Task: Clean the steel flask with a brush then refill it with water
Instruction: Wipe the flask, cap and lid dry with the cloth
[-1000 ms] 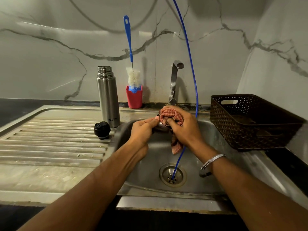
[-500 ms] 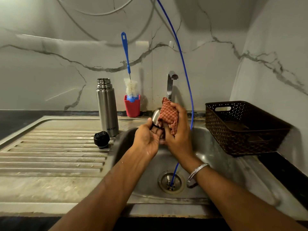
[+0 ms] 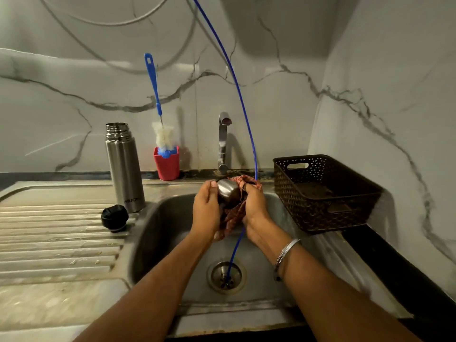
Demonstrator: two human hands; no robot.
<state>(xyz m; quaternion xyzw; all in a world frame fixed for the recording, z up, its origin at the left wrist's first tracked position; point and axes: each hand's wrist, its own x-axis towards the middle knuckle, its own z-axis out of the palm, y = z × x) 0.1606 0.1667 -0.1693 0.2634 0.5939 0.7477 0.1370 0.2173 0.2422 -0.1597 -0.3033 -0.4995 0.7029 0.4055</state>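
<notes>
Seen from the head camera, a small steel cup (image 3: 228, 191) is held over the sink basin (image 3: 170, 218) between two bare hands. The left hand (image 3: 206, 211) is curled round the cup's near side, thumb against its rim. The right hand (image 3: 254, 206) is closed on a red checked cloth (image 3: 234, 213), which is pressed against the cup and hangs down between the wrists. A metal bangle (image 3: 286, 250) is worn on the right wrist.

The steel flask (image 3: 124, 169) is stood upright and uncapped on the drainboard (image 3: 56, 230), at the basin's back left corner, well apart from both hands. Its black stopper (image 3: 114, 217) is set on the ribbed drainboard just in front of it. The bottle brush (image 3: 158, 112), blue-handled with white bristles, is propped head-down in a red holder (image 3: 167, 166) against the marble wall, between the flask and the tap (image 3: 223, 141).

A thin blue tube (image 3: 243, 109) is run down from above, behind the hands, into the drain (image 3: 225, 276). A dark perforated basket (image 3: 320, 193) is placed on the counter to the right of the basin.
</notes>
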